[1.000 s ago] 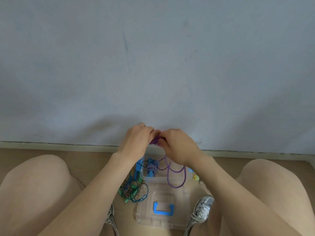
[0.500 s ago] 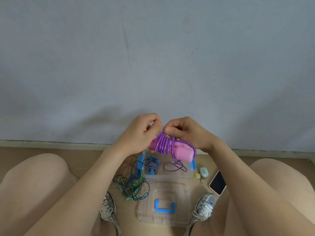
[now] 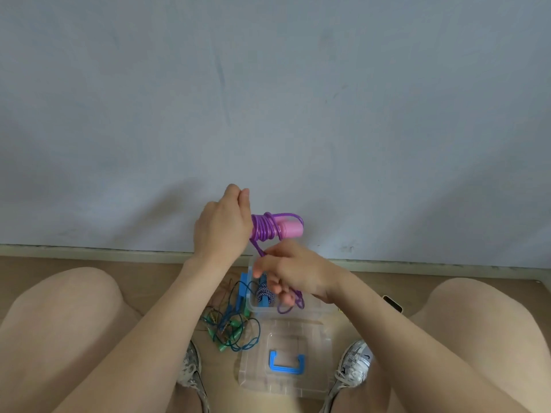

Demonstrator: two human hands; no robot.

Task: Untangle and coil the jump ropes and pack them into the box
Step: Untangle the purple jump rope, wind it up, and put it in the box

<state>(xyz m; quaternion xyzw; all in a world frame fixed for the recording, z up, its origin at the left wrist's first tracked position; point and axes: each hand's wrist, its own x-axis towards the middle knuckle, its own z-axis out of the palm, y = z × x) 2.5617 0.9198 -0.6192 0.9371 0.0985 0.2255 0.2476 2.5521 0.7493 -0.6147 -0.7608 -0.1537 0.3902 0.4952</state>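
The only mark that might be a brand sits on the side of the right sneaker (image 3: 354, 365), and it is too small to make out. The purple jump rope (image 3: 264, 231) is held up in front of the wall (image 3: 268, 99), above the floor and the box. Its pink handles (image 3: 290, 229) lie side by side, roughly level, their long axis running left to right and their free ends pointing to the person's right. The purple cord is wound round them in several tight turns just beside the left hand (image 3: 222, 231), and one loose loop arcs over the top toward the free ends. The left hand is closed round the other end of the handles, fingers curled over them. From the coil a strand drops to the right hand (image 3: 293, 272), which pinches it between thumb and forefinger while the other fingers hang loosely spread. The rest of the cord dangles in loops below that hand, over the clear plastic box (image 3: 313, 312). The box stands open on the wooden floor (image 3: 74, 263) between the feet, with a blue-and-white braided rope (image 3: 265, 292) inside. Its clear lid (image 3: 313, 377) with a blue handle (image 3: 286, 363) lies nearer the person. A tangle of green and teal ropes (image 3: 229, 326) lies just left of the box, and a phone (image 3: 393, 304) lies to its right.
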